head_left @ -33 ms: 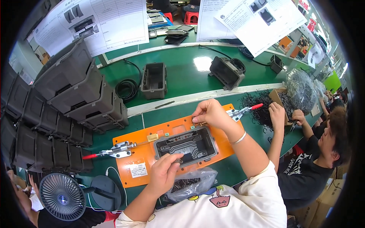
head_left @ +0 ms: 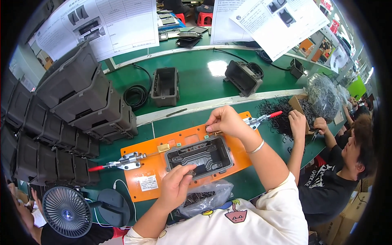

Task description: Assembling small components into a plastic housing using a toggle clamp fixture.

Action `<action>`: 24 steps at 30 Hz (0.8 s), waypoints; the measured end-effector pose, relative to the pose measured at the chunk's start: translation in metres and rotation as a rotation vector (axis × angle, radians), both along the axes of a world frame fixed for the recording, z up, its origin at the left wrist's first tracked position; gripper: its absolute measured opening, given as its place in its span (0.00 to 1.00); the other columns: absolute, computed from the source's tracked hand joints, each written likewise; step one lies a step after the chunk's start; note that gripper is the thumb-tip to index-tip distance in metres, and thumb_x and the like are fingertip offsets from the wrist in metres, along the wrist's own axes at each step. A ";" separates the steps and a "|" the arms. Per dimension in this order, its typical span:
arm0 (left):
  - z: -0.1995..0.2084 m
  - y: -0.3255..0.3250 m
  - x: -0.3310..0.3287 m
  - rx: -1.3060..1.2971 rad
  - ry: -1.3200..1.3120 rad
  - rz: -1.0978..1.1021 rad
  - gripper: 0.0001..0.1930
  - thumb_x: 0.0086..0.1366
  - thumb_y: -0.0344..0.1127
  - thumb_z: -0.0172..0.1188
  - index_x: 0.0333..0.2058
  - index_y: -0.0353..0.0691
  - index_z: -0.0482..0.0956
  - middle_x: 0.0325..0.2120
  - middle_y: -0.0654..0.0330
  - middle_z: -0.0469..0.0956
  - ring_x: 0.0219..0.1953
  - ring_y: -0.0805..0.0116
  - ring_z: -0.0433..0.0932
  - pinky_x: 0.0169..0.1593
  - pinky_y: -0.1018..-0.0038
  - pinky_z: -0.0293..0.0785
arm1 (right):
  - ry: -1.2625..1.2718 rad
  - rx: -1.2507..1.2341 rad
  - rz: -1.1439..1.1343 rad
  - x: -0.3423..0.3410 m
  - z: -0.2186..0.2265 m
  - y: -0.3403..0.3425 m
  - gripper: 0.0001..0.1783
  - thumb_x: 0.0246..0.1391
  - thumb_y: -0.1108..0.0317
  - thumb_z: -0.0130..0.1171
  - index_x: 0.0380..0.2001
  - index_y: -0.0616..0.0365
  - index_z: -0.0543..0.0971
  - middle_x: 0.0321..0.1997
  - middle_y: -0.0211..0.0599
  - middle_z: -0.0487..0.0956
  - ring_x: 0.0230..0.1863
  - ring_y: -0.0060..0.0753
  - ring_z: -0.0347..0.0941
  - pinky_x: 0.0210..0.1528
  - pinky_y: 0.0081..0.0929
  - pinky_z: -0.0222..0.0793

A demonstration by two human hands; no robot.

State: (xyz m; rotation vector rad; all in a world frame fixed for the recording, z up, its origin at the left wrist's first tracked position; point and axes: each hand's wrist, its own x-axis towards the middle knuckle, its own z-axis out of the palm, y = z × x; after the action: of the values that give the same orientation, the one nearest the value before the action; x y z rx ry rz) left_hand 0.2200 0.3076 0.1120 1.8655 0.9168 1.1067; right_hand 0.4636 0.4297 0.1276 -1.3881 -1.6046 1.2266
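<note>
Nearest: clear plastic bag (head_left: 222, 192) of small dark pieces, just beyond the printed shirt. Desk fan (head_left: 67, 211) sat lower left. Left hand (head_left: 173, 188) was over the near-left corner of the grey box (head_left: 210, 153); its grip had thumb and index drawn close together, contents unclear. Box lay roughly mid-plate, hollow side up, ribbed inside, on the orange plate (head_left: 242, 157). White label (head_left: 148, 183) on the plate's left part. Left clamp (head_left: 130, 160) and right clamp (head_left: 254, 121), both red-handled, flanked the box. Brass-coloured block (head_left: 163, 148) was near the box's far-left corner. Right hand (head_left: 229, 121) was at the plate's far edge, grip pinched, fingers bent; couldn't make out what was between the tips. Stacked grey housings (head_left: 94, 104) stood left. Right side: heap of black strips (head_left: 277, 112), then a co-worker's hands (head_left: 298, 122) beside a carton (head_left: 301, 107). Farther across the green tabletop (head_left: 196, 83): two dark housings (head_left: 164, 102), each near coiled black cable (head_left: 136, 96). Printed sheets (head_left: 126, 30) hung beyond.
</note>
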 end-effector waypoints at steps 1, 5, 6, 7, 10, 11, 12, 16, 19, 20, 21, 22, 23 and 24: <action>0.000 0.001 0.000 -0.014 0.012 0.015 0.12 0.61 0.24 0.55 0.44 0.35 0.76 0.25 0.55 0.73 0.26 0.62 0.74 0.31 0.74 0.69 | -0.038 -0.014 0.051 0.000 -0.001 0.004 0.05 0.41 0.82 0.67 0.24 0.67 0.80 0.23 0.35 0.80 0.25 0.18 0.76 0.28 0.17 0.72; 0.000 0.001 0.002 0.006 0.012 0.038 0.13 0.61 0.24 0.55 0.45 0.36 0.76 0.25 0.54 0.72 0.25 0.61 0.73 0.30 0.73 0.69 | -0.144 -0.028 0.130 -0.001 0.004 0.005 0.06 0.40 0.80 0.69 0.25 0.66 0.80 0.21 0.31 0.80 0.23 0.16 0.74 0.28 0.17 0.71; -0.001 0.001 0.002 0.036 0.028 0.037 0.13 0.61 0.24 0.55 0.45 0.35 0.75 0.25 0.55 0.73 0.25 0.64 0.73 0.30 0.74 0.69 | -0.143 -0.028 0.133 -0.002 0.006 0.003 0.06 0.40 0.80 0.69 0.25 0.66 0.80 0.21 0.31 0.80 0.23 0.16 0.74 0.28 0.17 0.71; -0.002 0.002 0.002 0.066 0.043 0.036 0.12 0.62 0.24 0.56 0.45 0.34 0.73 0.25 0.55 0.74 0.26 0.66 0.74 0.30 0.75 0.69 | -0.200 -0.007 0.112 -0.005 0.009 -0.001 0.07 0.40 0.79 0.69 0.25 0.65 0.81 0.24 0.32 0.79 0.26 0.18 0.73 0.29 0.18 0.71; -0.015 -0.006 0.008 -0.131 -0.222 0.098 0.11 0.63 0.25 0.57 0.44 0.33 0.70 0.26 0.57 0.75 0.27 0.72 0.74 0.31 0.78 0.70 | -0.295 0.197 0.045 -0.003 0.001 -0.012 0.07 0.40 0.77 0.69 0.26 0.63 0.81 0.31 0.33 0.77 0.31 0.22 0.72 0.33 0.21 0.71; -0.020 -0.006 0.007 -0.130 -0.223 0.097 0.11 0.63 0.25 0.57 0.44 0.33 0.70 0.26 0.57 0.75 0.27 0.72 0.74 0.31 0.78 0.70 | -0.331 0.380 -0.002 -0.002 -0.002 -0.016 0.07 0.41 0.76 0.69 0.27 0.61 0.81 0.35 0.35 0.75 0.35 0.25 0.71 0.36 0.23 0.71; -0.025 -0.005 0.004 -0.136 -0.218 0.079 0.11 0.63 0.25 0.57 0.43 0.33 0.69 0.26 0.58 0.76 0.27 0.73 0.75 0.31 0.79 0.71 | -0.328 0.380 0.001 -0.003 -0.003 -0.021 0.07 0.41 0.76 0.69 0.27 0.61 0.81 0.35 0.35 0.75 0.35 0.25 0.71 0.36 0.23 0.71; -0.026 -0.004 0.001 -0.068 -0.135 0.053 0.12 0.62 0.25 0.59 0.42 0.33 0.67 0.26 0.59 0.76 0.27 0.75 0.75 0.30 0.80 0.71 | -0.383 0.490 -0.074 -0.002 0.005 -0.042 0.14 0.40 0.71 0.69 0.34 0.57 0.81 0.40 0.38 0.71 0.41 0.37 0.69 0.42 0.31 0.67; -0.023 -0.005 0.002 -0.088 -0.119 0.054 0.13 0.62 0.24 0.58 0.43 0.34 0.66 0.27 0.59 0.76 0.28 0.77 0.75 0.32 0.82 0.71 | -0.752 0.761 -0.017 -0.013 0.010 -0.069 0.21 0.38 0.63 0.69 0.38 0.58 0.81 0.44 0.39 0.72 0.48 0.43 0.65 0.48 0.39 0.60; -0.023 -0.005 0.003 -0.087 -0.118 0.051 0.13 0.62 0.24 0.58 0.43 0.34 0.66 0.27 0.59 0.76 0.28 0.77 0.75 0.32 0.82 0.71 | -0.820 0.770 -0.011 -0.016 0.006 -0.077 0.22 0.38 0.61 0.69 0.39 0.59 0.81 0.46 0.39 0.72 0.49 0.43 0.65 0.49 0.39 0.59; -0.023 -0.007 0.004 -0.142 -0.205 0.049 0.14 0.62 0.24 0.58 0.44 0.34 0.65 0.29 0.59 0.75 0.29 0.77 0.74 0.33 0.82 0.71 | -0.869 0.796 -0.009 -0.019 -0.001 -0.081 0.27 0.38 0.59 0.68 0.42 0.62 0.79 0.46 0.40 0.71 0.51 0.43 0.64 0.49 0.40 0.58; -0.024 -0.008 0.005 -0.198 -0.292 0.046 0.14 0.62 0.23 0.58 0.44 0.35 0.65 0.31 0.59 0.75 0.30 0.77 0.74 0.35 0.82 0.71 | -0.870 0.797 -0.011 -0.019 -0.004 -0.083 0.27 0.38 0.59 0.68 0.42 0.62 0.79 0.46 0.40 0.71 0.51 0.43 0.64 0.49 0.40 0.58; -0.024 -0.009 0.005 -0.196 -0.292 0.045 0.14 0.62 0.23 0.58 0.44 0.35 0.65 0.31 0.59 0.75 0.30 0.77 0.74 0.35 0.82 0.71 | -0.925 0.802 0.003 -0.022 -0.005 -0.085 0.28 0.37 0.59 0.69 0.43 0.64 0.78 0.46 0.40 0.71 0.51 0.44 0.64 0.49 0.39 0.58; -0.024 -0.009 0.004 -0.246 -0.373 0.039 0.15 0.62 0.22 0.58 0.45 0.35 0.64 0.32 0.59 0.75 0.32 0.77 0.73 0.36 0.82 0.71 | -0.981 0.808 0.014 -0.024 -0.004 -0.085 0.30 0.37 0.58 0.69 0.44 0.66 0.77 0.46 0.41 0.70 0.51 0.44 0.64 0.49 0.39 0.58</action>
State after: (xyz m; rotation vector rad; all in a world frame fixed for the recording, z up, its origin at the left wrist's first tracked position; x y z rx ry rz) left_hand 0.2240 0.2989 0.0876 1.3883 0.8306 1.2511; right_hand 0.4396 0.3445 0.1236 -1.4428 -2.3412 -0.2680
